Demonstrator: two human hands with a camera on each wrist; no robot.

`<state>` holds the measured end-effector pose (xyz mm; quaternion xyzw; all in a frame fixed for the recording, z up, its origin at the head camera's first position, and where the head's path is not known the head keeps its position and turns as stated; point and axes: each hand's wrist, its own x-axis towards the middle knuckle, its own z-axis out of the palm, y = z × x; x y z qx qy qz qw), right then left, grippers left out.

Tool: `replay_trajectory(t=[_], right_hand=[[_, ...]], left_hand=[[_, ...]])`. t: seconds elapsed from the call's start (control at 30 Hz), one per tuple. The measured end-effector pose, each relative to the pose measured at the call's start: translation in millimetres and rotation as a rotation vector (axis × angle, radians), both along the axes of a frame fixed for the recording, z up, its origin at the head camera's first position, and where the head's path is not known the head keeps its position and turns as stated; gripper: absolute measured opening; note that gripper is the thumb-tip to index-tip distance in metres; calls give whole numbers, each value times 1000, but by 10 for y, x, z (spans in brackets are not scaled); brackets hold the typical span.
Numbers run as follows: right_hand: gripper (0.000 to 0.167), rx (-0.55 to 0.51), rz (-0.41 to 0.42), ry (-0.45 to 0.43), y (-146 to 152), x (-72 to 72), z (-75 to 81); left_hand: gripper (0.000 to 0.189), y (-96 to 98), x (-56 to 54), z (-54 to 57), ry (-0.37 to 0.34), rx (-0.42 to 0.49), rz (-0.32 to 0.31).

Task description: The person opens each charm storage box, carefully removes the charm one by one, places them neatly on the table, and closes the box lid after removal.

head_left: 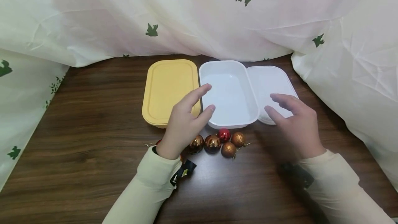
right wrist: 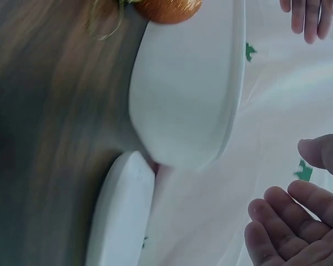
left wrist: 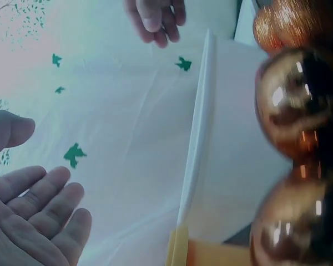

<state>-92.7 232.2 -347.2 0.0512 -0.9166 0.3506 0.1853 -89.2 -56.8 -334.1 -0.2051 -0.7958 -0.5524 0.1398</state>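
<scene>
My left hand (head_left: 183, 122) is held in the air over the near right corner of the yellow-lidded box (head_left: 168, 86), its thumb and fingers spread apart and holding nothing. Its fingertips reach over the left edge of the white open box (head_left: 230, 96). Above the near part of a white lid (head_left: 270, 80) hovers my right hand (head_left: 301, 127), also with thumb and fingers apart. The white box has nothing inside. In front of it lie shiny bronze balls (head_left: 212, 143), a red ball (head_left: 224, 135) and glittery orange balls (head_left: 228, 149). The left wrist hides part of this row.
A dark wooden tabletop (head_left: 93, 141) spreads to both sides. Behind and beside it hangs a white cloth (head_left: 192, 13) with green bird shapes. The yellow-lidded box, white box and white lid stand side by side along the back.
</scene>
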Motion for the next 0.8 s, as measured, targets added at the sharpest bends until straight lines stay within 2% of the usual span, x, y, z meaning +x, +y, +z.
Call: replay_trajectory(t=[0.3,0.6,0.8], right_hand=[[37,-27,-97,-37,254,-19,-162],[42,-20,-193,-144,497,-97,-294],[47,-7,-204,-178,636,-148,-310]], left_hand=[[48,206,11,63,-67,-2,-26],[49,379,42,94,-128,-41,-51],[50,516,58,100,-188,-50,-84]])
